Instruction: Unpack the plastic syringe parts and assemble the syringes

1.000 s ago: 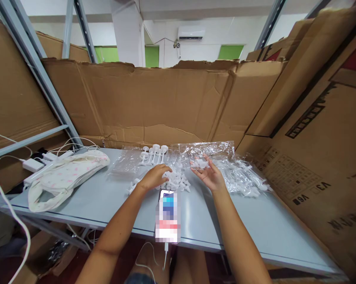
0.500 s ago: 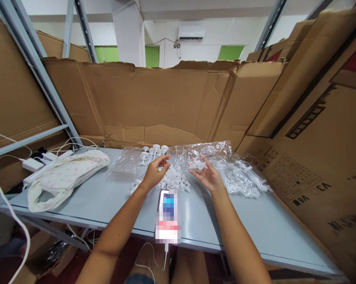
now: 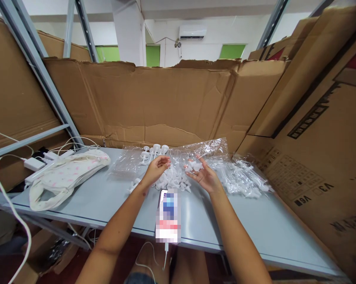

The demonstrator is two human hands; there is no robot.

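Note:
A clear plastic bag (image 3: 216,147) with several small white plastic pieces (image 3: 195,165) inside stretches between my hands above the table. My right hand (image 3: 208,177) holds it from the right, palm turned inward, with the pieces lying at its fingers. The fingers of my left hand (image 3: 157,170) are curled together at the bag's left side; the exact pinch is hard to see. Below the bag, a heap of loose white plastic pieces (image 3: 173,180) lies on the grey table (image 3: 195,225). White pieces with round heads and stems (image 3: 156,149) stand behind my left hand.
Filled clear bags (image 3: 244,179) lie at the right, a flat clear bag (image 3: 124,163) at the left. A phone (image 3: 167,217) with a cable sits at the front edge. A pale cloth pouch (image 3: 74,177) lies beside a power strip (image 3: 37,177). Cardboard walls (image 3: 154,102) enclose the table.
The bag and the white pieces in it have shifted slightly left and down with my right hand's fingers. My left hand has hardly moved.

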